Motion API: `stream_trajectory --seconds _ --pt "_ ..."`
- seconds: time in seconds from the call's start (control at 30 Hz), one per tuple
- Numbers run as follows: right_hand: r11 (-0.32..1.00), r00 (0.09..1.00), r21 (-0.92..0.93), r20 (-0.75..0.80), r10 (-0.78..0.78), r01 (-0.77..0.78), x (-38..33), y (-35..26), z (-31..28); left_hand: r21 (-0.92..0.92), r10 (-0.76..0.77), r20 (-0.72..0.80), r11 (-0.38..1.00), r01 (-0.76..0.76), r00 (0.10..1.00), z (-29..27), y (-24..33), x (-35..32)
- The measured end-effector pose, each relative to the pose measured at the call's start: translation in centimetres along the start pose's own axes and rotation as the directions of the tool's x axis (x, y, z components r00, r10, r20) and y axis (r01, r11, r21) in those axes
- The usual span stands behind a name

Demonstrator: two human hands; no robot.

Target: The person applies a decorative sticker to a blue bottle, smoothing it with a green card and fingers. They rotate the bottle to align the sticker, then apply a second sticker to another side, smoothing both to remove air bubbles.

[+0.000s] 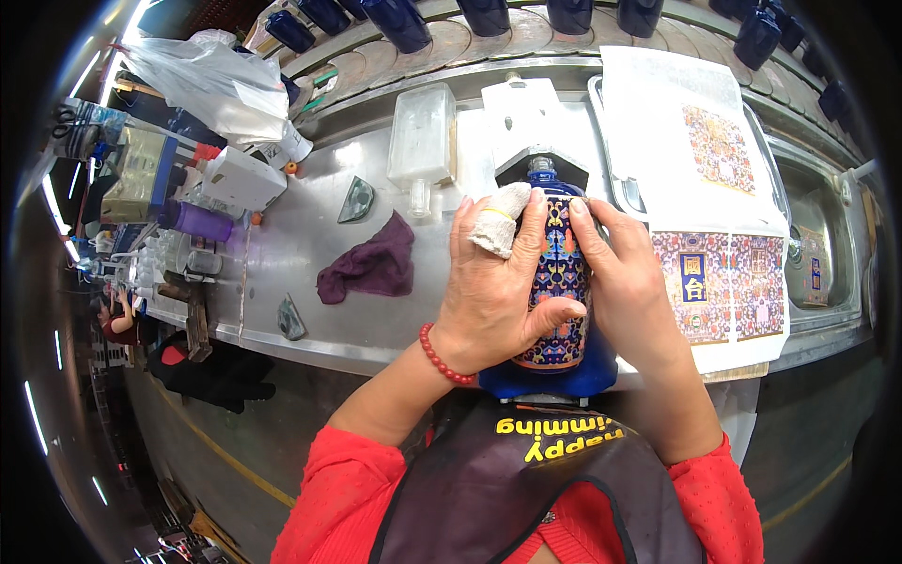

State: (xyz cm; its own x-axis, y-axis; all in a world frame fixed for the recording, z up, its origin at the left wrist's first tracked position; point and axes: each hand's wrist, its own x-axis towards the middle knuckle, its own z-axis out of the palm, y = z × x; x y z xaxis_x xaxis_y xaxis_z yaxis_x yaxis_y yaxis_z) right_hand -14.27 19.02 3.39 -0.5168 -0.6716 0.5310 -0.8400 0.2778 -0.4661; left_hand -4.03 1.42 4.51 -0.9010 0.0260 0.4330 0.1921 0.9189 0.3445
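Note:
A dark blue glass bottle lies with its neck pointing away from me, above a blue support. A colourful patterned decal covers its upper face. My left hand grips the left side, its index finger and thumb lying over the decal. A whitish cloth finger cover with a yellow band sits on one of its fingers. On the opposite side my right hand is closed against the bottle, its fingertips at the shoulder end of the decal. Both palms hide the bottle's sides.
Printed decal sheets lie just right of the bottle, beside a metal sink. Leftward on the steel table are a purple cloth, a clear glass bottle and two small scrapers. Blue bottles line a conveyor behind.

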Motion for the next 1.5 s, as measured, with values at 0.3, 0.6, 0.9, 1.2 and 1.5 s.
stream_trajectory --seconds 0.3,0.6,0.9,1.2,1.5 --pt "1.0 0.999 -0.016 0.024 -0.022 0.022 -1.5 -0.7 -0.1 -0.068 -0.05 0.01 0.996 0.051 0.999 0.6 0.9 -2.5" --pt "0.996 0.996 -0.092 0.084 -0.011 0.019 -1.5 -1.3 -0.5 0.022 -0.067 0.06 0.998 0.066 0.996 0.6 1.6 -2.3" --pt "0.999 0.99 -0.05 0.137 0.017 -0.01 -4.5 -2.4 -0.7 0.05 -0.087 0.05 0.995 0.085 0.995 0.5 3.6 -4.7" --pt "0.995 0.99 -0.103 0.14 0.001 0.014 -4.5 -2.9 -0.8 0.12 -0.031 0.027 0.992 0.028 0.999 1.0 4.2 -4.1" --pt "0.999 1.0 0.046 0.019 0.001 -0.002 -5.9 -2.0 -0.6 0.013 -0.069 -0.038 0.997 0.069 0.997 1.3 4.3 -6.5"
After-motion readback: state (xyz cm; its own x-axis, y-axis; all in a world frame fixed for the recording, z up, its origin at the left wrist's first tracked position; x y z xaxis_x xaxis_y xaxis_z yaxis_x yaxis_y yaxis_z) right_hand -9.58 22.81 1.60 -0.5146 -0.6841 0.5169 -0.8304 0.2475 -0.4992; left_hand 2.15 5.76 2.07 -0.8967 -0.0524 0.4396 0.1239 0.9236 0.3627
